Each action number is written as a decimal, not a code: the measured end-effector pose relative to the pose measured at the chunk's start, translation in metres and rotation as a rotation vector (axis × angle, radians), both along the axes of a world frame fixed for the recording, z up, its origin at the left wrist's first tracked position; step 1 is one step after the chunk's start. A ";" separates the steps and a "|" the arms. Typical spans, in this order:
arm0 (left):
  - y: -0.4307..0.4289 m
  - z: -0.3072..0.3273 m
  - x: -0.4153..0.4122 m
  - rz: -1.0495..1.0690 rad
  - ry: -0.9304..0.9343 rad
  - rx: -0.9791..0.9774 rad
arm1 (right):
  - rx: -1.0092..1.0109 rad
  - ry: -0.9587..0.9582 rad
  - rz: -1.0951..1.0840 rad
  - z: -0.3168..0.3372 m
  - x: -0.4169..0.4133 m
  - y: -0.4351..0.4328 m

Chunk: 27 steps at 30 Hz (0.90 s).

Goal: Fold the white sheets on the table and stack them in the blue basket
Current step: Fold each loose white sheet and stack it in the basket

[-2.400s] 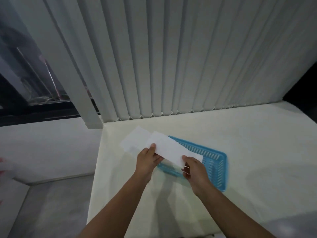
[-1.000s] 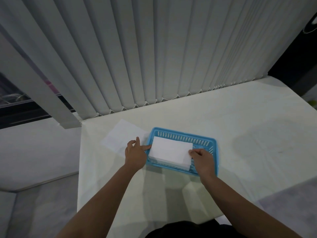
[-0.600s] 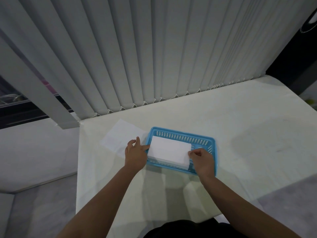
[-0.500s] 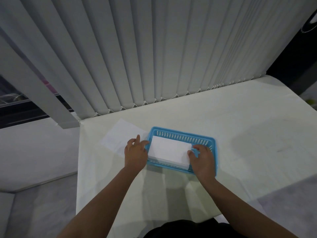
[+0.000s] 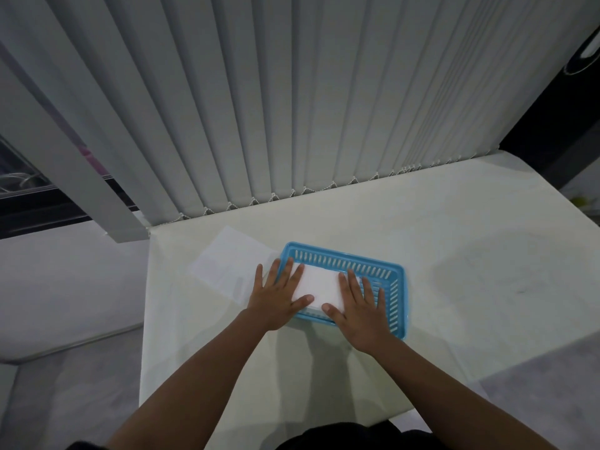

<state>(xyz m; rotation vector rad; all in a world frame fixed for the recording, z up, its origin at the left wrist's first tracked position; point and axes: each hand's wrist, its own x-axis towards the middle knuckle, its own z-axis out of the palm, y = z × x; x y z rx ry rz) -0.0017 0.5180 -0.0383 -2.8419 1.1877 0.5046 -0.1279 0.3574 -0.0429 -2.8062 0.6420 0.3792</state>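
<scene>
Item: blue slotted basket [image 5: 389, 274], just below centre of frame, on the pale surface [image 5: 454, 254]. It sits lengthwise across my reach, I judge so both hands can meet over it.

Item: folded white stack [image 5: 319, 284], inside the basket, filling its left and middle part. A strip of bare slotted floor shows at the right end.

Item: my left hand [image 5: 279, 297], flat and spread wide, palm down. Its fingers [image 5: 297, 274] cross the basket's left rim onto the left end of the stack; the heel of the hand hangs over the surface outside the rim. It grips nothing.

Item: my right hand [image 5: 360, 306], likewise flat and spread, palm down on the right end of the stack, outer fingers reaching over the bare basket floor. It grips nothing.

Purpose, as I judge it: pressing the stack down so the folds lie flat and level.

Item: unfolded white sheets [image 5: 232, 264], left of the basket, lying flat on the surface, touching or just beside the left rim, partly under my left hand. These remain to be folded.

Item: vertical blinds [image 5: 292, 108], upper frame, behind the surface.
</scene>
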 end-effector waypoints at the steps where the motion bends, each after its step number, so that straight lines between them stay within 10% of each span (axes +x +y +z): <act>1: 0.000 0.000 0.000 0.005 0.002 -0.011 | 0.000 -0.002 -0.001 0.000 0.000 0.000; 10: 0.032 0.003 0.012 0.360 0.026 -0.318 | 0.005 -0.175 0.003 0.032 0.020 0.004; 27: 0.115 0.006 0.108 0.874 0.207 -0.269 | -0.060 0.011 0.467 0.030 0.223 0.070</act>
